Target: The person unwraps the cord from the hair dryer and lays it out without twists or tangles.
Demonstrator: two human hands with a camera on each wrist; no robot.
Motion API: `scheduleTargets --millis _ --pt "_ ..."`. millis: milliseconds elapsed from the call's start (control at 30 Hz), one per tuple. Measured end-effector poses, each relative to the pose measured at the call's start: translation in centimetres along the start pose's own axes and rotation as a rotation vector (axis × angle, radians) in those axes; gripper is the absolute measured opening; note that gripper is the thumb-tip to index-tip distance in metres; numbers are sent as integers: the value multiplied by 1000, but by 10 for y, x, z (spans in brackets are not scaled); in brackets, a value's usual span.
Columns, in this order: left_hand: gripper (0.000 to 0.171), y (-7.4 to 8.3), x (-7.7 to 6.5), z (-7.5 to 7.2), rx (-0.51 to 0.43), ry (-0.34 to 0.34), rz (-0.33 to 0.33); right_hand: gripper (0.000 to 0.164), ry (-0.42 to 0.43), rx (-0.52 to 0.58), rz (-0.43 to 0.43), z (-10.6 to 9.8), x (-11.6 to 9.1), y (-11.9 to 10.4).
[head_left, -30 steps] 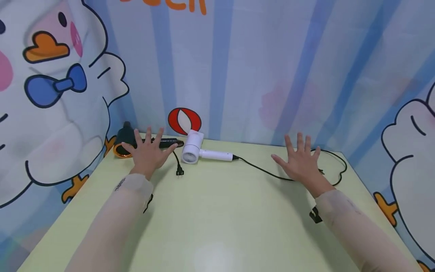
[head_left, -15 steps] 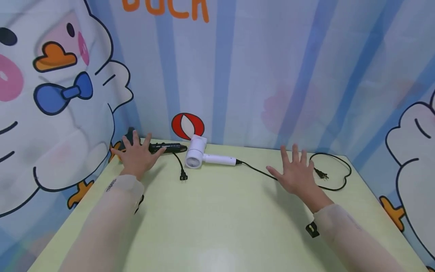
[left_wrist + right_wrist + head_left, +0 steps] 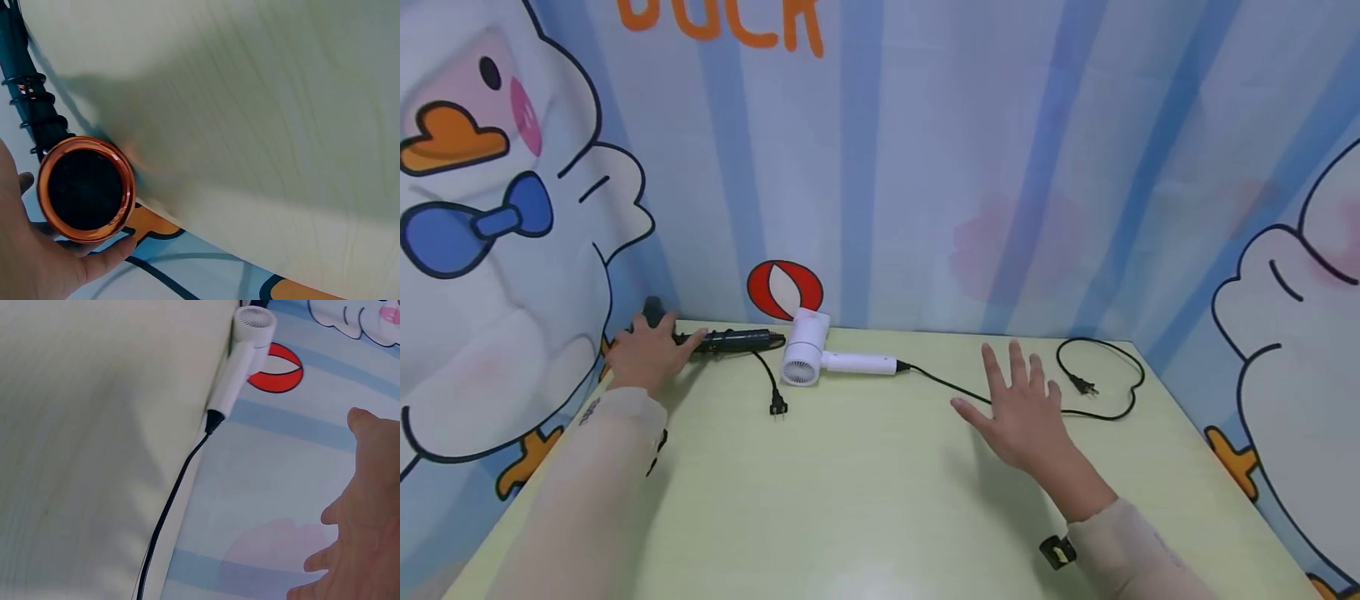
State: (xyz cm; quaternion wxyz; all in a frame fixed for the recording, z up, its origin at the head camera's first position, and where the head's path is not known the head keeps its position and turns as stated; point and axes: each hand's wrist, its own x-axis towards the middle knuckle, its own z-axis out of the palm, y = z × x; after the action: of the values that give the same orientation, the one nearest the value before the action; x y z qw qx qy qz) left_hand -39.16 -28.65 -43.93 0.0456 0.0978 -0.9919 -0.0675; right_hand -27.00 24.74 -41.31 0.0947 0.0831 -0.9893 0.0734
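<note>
A black hair dryer with a copper-coloured rim lies at the table's back left. My left hand is on its barrel, fingers bent over it and partly hidden behind it in the left wrist view. Its black handle, wound with cord, points right, and the plug lies in front. Beside the handle's end rests a white hair dryer. My right hand hovers above the table with fingers spread, near the white dryer's black cord, and holds nothing.
The white dryer's cord loops at the back right, with its plug inside the loop. A printed duck curtain stands along the back and sides of the pale table.
My left hand has moved left and down onto the black hair dryer, its spread fingers now bent over it. The right hand stays spread above the table; the head view has shifted slightly.
</note>
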Motion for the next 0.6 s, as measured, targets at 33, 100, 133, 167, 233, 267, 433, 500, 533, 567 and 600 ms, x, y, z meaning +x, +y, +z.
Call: scheduleTargets --millis 33,100,133,167,233,267,433,500,533,567,600 --pt "96 -3 0 -1 -4 -13 -1 97 -1 9 2 -2 -2 -3" --pt "96 -7 2 -1 -9 -34 -9 97 -1 16 3 -4 -6 -8" --pt "96 -8 2 -1 -12 -41 -12 97 0 17 4 -6 -8 -10" --pt "97 -9 3 -1 -11 -45 -15 97 0 18 5 -7 -9 -12" --pt "97 -10 5 -1 -8 -44 -18 97 3 9 8 -8 -12 -15" --pt "97 -11 7 0 -3 -40 -20 97 4 4 12 -9 -14 -15" --pt "95 -9 14 2 24 -34 -25 98 5 -10 33 -11 -21 -16" --pt "93 -7 17 2 29 -44 -28 97 4 -13 42 -11 -23 -14" --pt "92 -6 18 2 29 -51 -32 97 3 -14 46 -11 -24 -13" --pt "91 -5 19 1 36 -59 -32 97 1 -13 51 -11 -25 -12" --pt "90 -4 20 1 42 -66 -34 97 -1 -10 55 -12 -26 -11"
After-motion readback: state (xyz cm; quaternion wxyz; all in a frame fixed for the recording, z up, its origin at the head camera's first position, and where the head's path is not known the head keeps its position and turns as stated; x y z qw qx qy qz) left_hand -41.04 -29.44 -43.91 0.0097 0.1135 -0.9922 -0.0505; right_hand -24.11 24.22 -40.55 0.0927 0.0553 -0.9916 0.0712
